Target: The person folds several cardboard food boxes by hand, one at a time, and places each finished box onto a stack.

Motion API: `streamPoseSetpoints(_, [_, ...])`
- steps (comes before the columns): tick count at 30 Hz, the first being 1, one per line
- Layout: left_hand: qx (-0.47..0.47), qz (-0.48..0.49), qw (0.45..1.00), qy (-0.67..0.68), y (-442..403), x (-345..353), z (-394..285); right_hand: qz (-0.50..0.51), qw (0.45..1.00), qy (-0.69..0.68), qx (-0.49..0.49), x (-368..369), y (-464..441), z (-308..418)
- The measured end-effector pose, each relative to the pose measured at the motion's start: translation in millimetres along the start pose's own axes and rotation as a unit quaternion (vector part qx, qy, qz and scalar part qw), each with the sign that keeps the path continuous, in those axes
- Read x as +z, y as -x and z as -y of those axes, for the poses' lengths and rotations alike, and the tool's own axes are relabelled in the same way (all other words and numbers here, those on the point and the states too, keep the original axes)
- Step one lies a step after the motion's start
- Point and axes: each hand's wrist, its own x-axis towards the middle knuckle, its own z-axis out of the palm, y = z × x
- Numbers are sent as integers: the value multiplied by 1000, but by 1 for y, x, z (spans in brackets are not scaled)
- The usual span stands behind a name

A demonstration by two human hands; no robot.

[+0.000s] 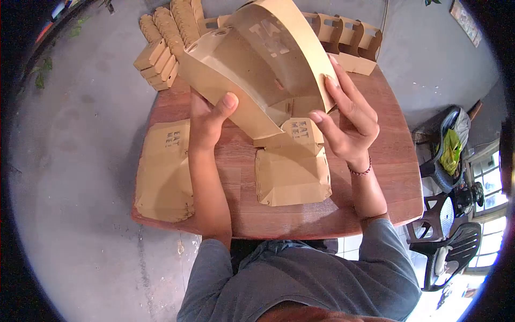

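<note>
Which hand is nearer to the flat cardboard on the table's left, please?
Left. The left hand is near the far corner of the flat cardboard; the right hand is well to its right.

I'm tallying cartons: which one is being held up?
The open carton between the left hand and right hand; the flat cardboard pieces lie on the table, with stacked boxes behind.

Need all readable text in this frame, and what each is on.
"EAT ME!" – on the left flat cardboard, near its top edge.
"EAT ME!" – on the middle flat cardboard, near its top edge.
Held box: letter-like cut-outs in the upper wall, seen from inside; not clear enough to read.
Wall picture, top right: too small to read any text.
</note>
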Motion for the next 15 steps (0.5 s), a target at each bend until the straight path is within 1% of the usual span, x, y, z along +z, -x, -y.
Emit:
streamPoseSetpoints(1, [1, 9, 1000, -8, 0, 0, 0, -9, 1000, 11, 5, 2, 1, 0])
streamPoseSetpoints(2, [2, 9, 1000, -8, -1, 0, -1, -11, 999, 31, -13, 2, 1, -1])
streamPoseSetpoints(7, [13, -27, 1000, -4, -1, 6, -4, -18, 999, 33, -6, 3, 2, 1])
streamPoseSetpoints(12, [25, -22, 999, -9, -2, 4, -2, -24, 999, 37, 4, 6, 3, 2])
streamPoseSetpoints(15, [29, -35, 999, -12, -2, 5, -3, -3, 999, 43, -17, 6, 3, 3])
